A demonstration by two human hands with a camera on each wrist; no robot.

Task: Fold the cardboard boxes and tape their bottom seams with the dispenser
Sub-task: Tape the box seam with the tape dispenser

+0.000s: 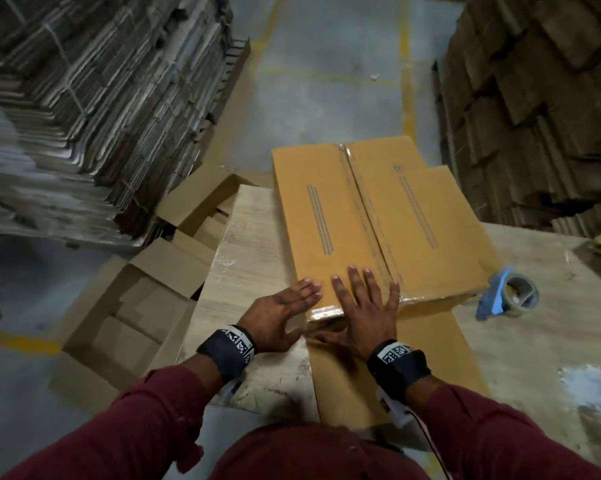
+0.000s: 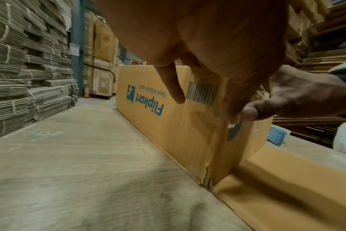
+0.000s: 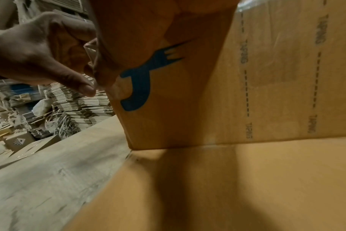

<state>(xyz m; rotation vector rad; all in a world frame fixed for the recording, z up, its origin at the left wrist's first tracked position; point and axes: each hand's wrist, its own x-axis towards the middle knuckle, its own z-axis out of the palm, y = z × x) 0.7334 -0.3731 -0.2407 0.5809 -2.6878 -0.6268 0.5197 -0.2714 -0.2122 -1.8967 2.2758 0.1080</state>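
Tan corrugated cardboard box (image 1: 372,216), seam taped, on table: light, stiff, hollow; judged best taken by side walls. Left hand (image 1: 278,317), right hand (image 1: 365,306) flat, fingers spread, pressing near corner.

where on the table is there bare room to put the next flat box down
Bare table lies left of the box, up to the table's left edge. A wider patch lies near right, below the dispenser. The middle is crowded: box, its flap, left hand and right hand.
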